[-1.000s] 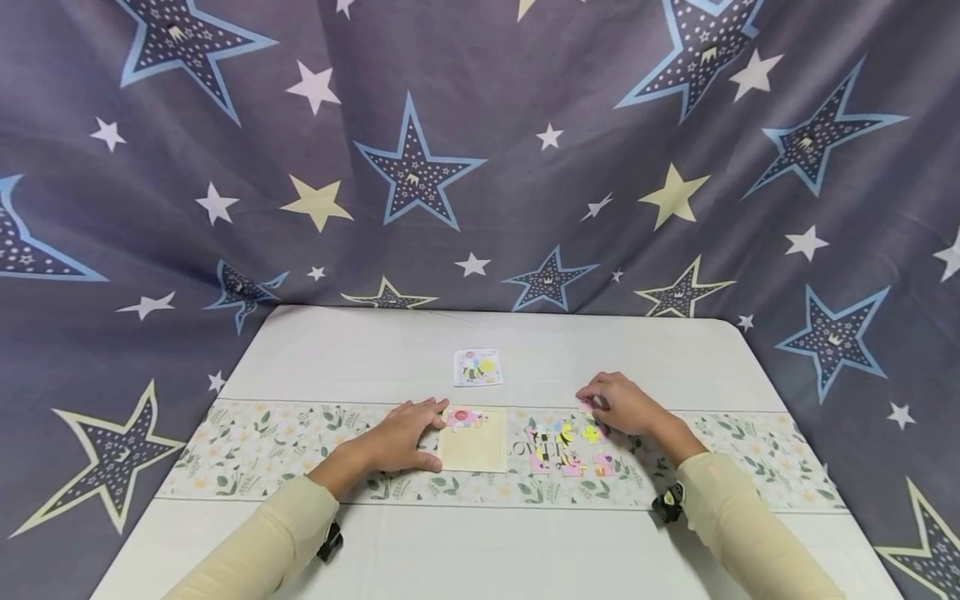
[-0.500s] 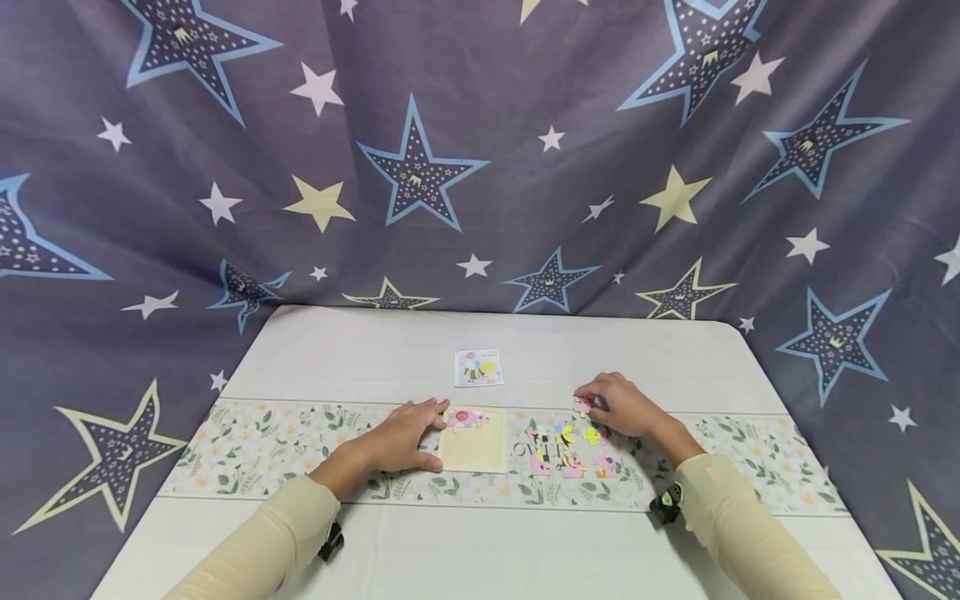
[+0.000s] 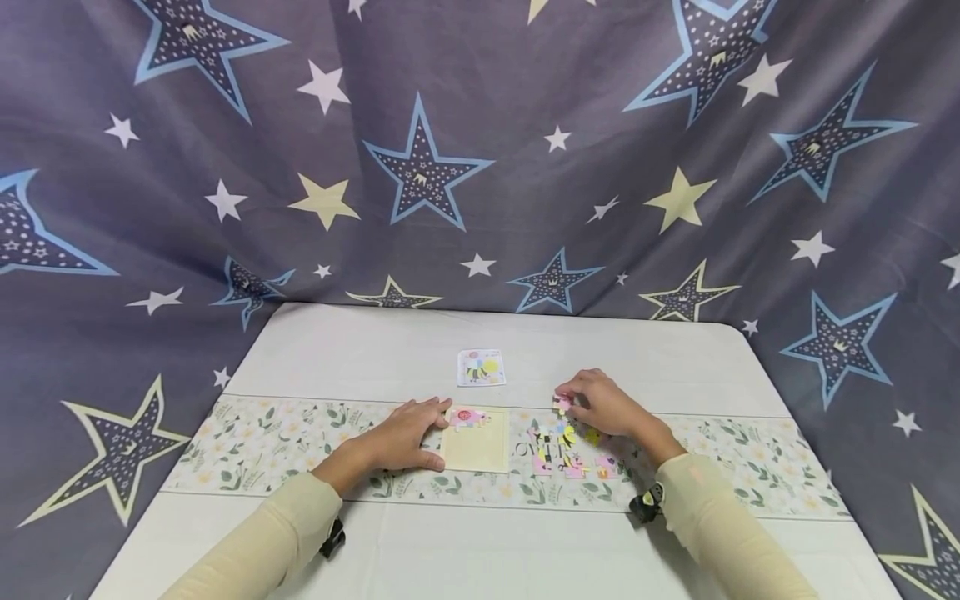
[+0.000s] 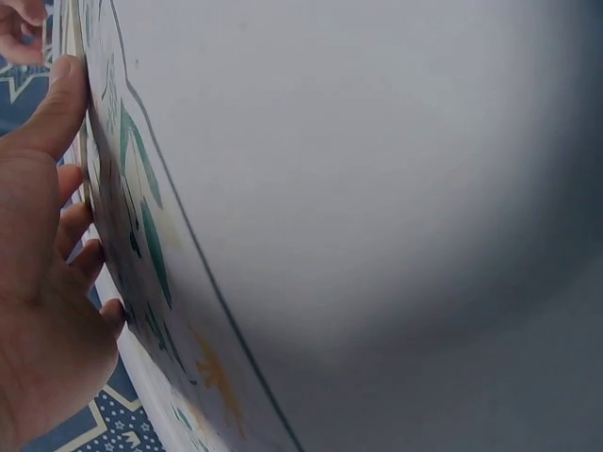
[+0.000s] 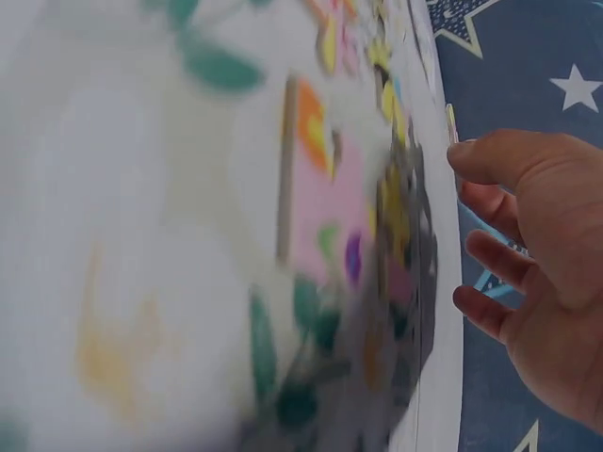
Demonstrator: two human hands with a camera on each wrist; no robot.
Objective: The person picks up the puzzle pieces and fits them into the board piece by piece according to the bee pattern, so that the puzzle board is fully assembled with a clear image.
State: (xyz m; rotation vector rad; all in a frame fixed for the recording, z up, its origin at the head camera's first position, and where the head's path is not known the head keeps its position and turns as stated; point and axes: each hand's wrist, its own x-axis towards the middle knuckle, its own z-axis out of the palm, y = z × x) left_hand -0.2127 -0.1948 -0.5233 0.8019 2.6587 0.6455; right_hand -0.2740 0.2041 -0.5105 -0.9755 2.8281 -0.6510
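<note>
the right grip [image 3: 600,407] was narrow, thumb and fingers pinching a small pink puzzle piece [image 3: 561,402] at the tips; the right wrist view caught only a thin edge of it beside the thumb. everything turned on the line from that piece to the wooden tray [image 3: 477,454], which lay to the left of the right grip and a little closer to the person, apart from it by a stretch of flowery band [image 3: 300,429]. the tray looked nearly square, so it gave no clear long axis (the piece was too small and too covered to show one either).

the left grip [image 3: 405,435] was the nearer one to the tray. it was spread wide along the tray's left side, thumb by the near corner and fingers by the far one, holding nothing between them. a pink strip with a red swirl [image 3: 467,418] lay inside the tray along the far side, leaving the part toward the person bare.

the loose pieces [image 3: 606,467] sat below the right grip, on the person's side of it, on the worktop [image 3: 487,546]. the picture card [image 3: 481,369] lay left of the right grip and farther off. whether the held piece was clear of the cloth was hard to judge.
</note>
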